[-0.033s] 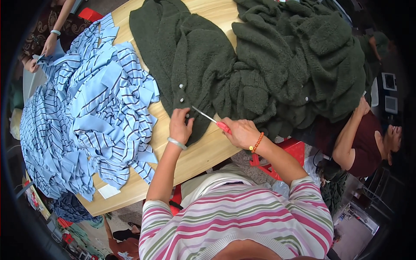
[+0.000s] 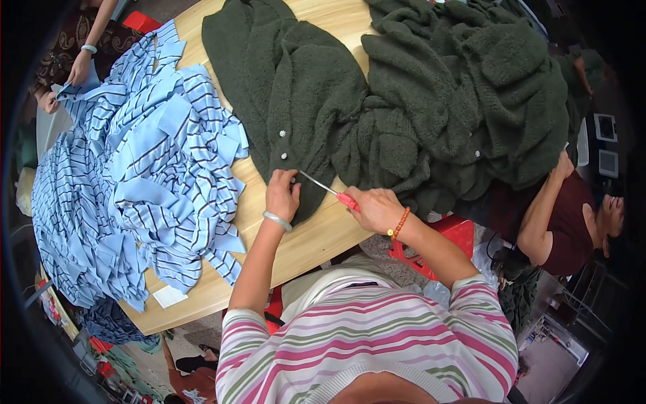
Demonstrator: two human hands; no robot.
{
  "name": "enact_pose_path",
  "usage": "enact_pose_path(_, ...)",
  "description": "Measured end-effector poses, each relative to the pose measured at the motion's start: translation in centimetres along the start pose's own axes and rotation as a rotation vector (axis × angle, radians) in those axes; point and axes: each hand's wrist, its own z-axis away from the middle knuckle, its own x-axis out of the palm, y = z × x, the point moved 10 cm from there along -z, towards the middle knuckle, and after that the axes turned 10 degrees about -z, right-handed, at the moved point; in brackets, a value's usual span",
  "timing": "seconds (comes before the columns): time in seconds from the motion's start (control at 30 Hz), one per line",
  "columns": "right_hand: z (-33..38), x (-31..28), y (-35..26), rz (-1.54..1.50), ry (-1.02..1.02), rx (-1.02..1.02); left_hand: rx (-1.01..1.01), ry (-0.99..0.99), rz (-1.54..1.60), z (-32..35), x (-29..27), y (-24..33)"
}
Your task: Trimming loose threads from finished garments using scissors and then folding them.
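Observation:
A dark green fuzzy knit garment [image 2: 296,87] with small shiny buttons down one edge lies on the table in front of me. My left hand [image 2: 282,194] is closed on its near edge, thumb and fingers pinched at a button below two others. In my right hand [image 2: 378,209] is a slim tool with a red handle [image 2: 347,200] and a thin metal blade [image 2: 316,181]. Its tip points left over the green knit, close to my left fingertips. Whether the tip touches the cloth I cannot tell.
A heap of blue striped garments [image 2: 175,148] covers the table's left. More dark green knitwear [image 2: 464,87] is piled on the right. A white paper [image 2: 169,296] lies near the table's front edge [image 2: 202,316]. Co-workers' hands [image 2: 79,69] are at both sides. A red stool [image 2: 441,242] stands at my right.
My left hand and the garment edge have shifted very slightly; the blade tip sits a touch lower. Both hands keep their holds.

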Motion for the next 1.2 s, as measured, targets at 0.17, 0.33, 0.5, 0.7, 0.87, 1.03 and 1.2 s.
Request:
enact_pose_path(0.17, 1.1, 2.2, -0.4, 0.069, -0.072, -0.037, -0.090, 0.053, 0.082, -1.2, 1.0, -3.0)
enact_pose_path(0.33, 1.4, 2.0, -0.3, -0.014, -0.138, 0.031, -0.211, -0.040, 0.228, -0.9, 1.9, -5.2)
enact_pose_path(0.5, 2.4, 2.4, 0.2, 0.012, -0.182, 0.047, -0.165, 0.054, 0.279, 0.1, 0.3, -4.5)
enact_pose_path(0.7, 3.6, 3.0, 0.3, -0.020, -0.092, -0.025, 0.070, 0.186, -0.051, 5.1, -1.6, 0.3)
enact_pose_path(0.87, 4.8, 4.3, -0.6, 0.072, -0.121, -0.084, 0.056, 0.092, -0.324, 6.6, -0.6, 1.5)
enact_pose_path(1.03, 4.9, 3.4, 0.0, 0.015, -0.078, -0.050, 0.049, -0.068, -0.278, 4.8, 0.1, -1.1)
enact_pose_path(1.2, 4.5, -1.2, 1.4, -0.143, 0.203, 0.022, -0.277, 0.057, 0.584, 0.7, -7.6, -3.6)
